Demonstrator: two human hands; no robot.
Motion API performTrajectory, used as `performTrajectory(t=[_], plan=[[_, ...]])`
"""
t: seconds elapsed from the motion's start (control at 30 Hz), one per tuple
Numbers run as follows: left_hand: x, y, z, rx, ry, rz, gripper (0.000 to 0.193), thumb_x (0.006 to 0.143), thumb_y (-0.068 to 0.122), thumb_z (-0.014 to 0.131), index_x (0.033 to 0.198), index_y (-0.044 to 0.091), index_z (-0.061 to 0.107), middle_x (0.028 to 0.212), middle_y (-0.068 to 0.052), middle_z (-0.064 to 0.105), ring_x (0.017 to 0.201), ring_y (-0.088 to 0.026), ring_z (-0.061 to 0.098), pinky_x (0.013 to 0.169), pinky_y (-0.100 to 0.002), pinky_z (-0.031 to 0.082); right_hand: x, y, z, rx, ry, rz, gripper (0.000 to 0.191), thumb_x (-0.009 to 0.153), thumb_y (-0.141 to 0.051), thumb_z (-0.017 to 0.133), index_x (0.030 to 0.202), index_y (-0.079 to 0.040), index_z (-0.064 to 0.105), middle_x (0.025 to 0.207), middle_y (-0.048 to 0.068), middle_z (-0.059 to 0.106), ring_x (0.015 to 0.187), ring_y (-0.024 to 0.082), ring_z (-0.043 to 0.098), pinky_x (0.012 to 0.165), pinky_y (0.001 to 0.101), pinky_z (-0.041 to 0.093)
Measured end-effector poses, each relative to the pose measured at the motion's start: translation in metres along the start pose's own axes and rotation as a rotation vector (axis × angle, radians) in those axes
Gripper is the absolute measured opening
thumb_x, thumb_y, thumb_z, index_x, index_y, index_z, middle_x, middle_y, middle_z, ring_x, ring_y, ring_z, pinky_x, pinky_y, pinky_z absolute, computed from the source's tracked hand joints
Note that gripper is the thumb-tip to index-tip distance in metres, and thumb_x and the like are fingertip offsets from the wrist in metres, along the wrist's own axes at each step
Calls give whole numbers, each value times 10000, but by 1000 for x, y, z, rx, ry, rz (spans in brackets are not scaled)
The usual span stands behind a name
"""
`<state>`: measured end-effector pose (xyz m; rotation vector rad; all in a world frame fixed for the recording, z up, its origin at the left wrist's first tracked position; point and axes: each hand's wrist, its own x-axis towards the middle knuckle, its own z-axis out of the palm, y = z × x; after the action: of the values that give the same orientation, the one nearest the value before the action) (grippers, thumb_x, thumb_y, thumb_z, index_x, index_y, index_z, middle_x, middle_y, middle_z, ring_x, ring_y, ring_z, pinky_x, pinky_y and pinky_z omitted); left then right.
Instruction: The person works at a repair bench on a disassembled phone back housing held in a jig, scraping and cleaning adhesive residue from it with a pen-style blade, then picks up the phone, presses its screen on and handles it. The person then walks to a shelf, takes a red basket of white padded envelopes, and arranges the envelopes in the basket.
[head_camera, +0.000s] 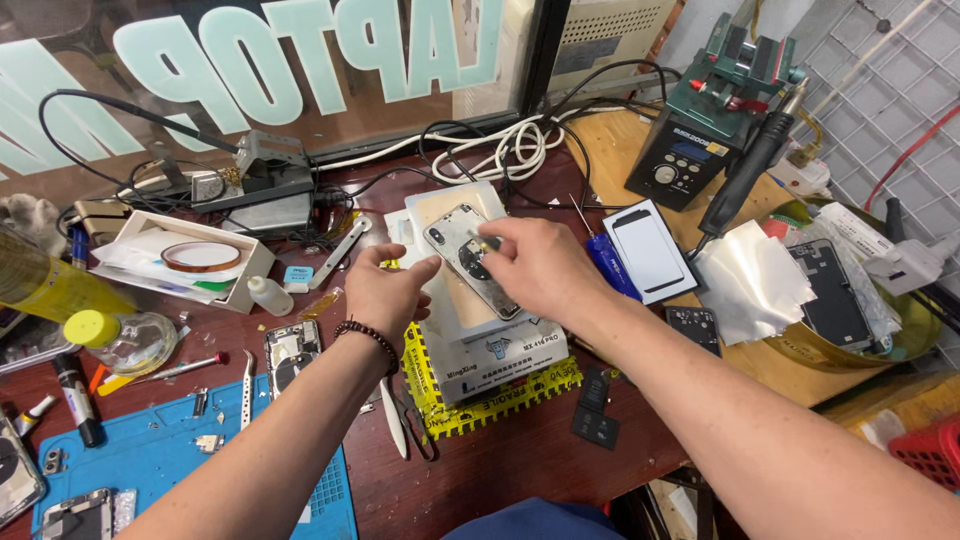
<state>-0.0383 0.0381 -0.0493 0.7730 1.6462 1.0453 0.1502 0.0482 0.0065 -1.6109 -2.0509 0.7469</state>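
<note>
Cluttered desk (520, 470) carries repair gear. Left of the hands lies a blue mat (160, 455). Left hand (385, 290) pins the phone (470, 262) on a white box (500, 350), steadying it; right hand (540, 265) pinches a small tool (488, 241) against its back.

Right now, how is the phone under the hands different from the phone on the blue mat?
The phone back lies on a white box, tilted, between the left hand and right hand; the opened phone lies by the blue mat's edge, untouched. The first shows a pale, scuffed back; the second shows dark inner parts. Both are phone bodies of a similar shape, lying flat.
</note>
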Motion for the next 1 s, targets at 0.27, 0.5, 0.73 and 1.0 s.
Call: performTrajectory(t=[0.27, 0.5, 0.73, 1.0], plan=[[15, -6, 7, 100, -95, 160, 754, 747, 119, 819, 1433, 113, 506, 773, -62, 705, 566, -136, 659, 465, -310, 540, 10, -24, 13, 0, -76, 81, 304, 841, -191, 683, 1129, -154, 772, 888, 130, 774, 809, 276, 773, 742, 381, 603], [27, -11, 14, 161, -233, 230, 792, 765, 112, 821, 1488, 134, 501, 657, -37, 655, 524, -121, 618, 442, -296, 504, 24, -5, 25, -101, -61, -66, 270, 826, -183, 693, 1072, -149, 798, 947, 149, 772, 888, 294, 758, 802, 386, 588], [21, -11, 18, 115, -240, 175, 734, 773, 100, 804, 1448, 162, 522, 690, -38, 668, 538, -114, 637, 433, -297, 524, 17, -21, 19, -50, -97, 101, 270, 869, -161, 661, 1104, -117, 786, 867, 150, 769, 775, 260, 760, 694, 368, 588], [16, -11, 18, 4, -293, 109, 771, 764, 109, 843, 1453, 180, 506, 707, -32, 639, 533, -122, 608, 429, -295, 503, 17, -21, -9, 730, -191, 426, 413, 937, -72, 583, 1343, -78, 665, 952, 96, 713, 618, 126, 624, 496, 257, 522]])
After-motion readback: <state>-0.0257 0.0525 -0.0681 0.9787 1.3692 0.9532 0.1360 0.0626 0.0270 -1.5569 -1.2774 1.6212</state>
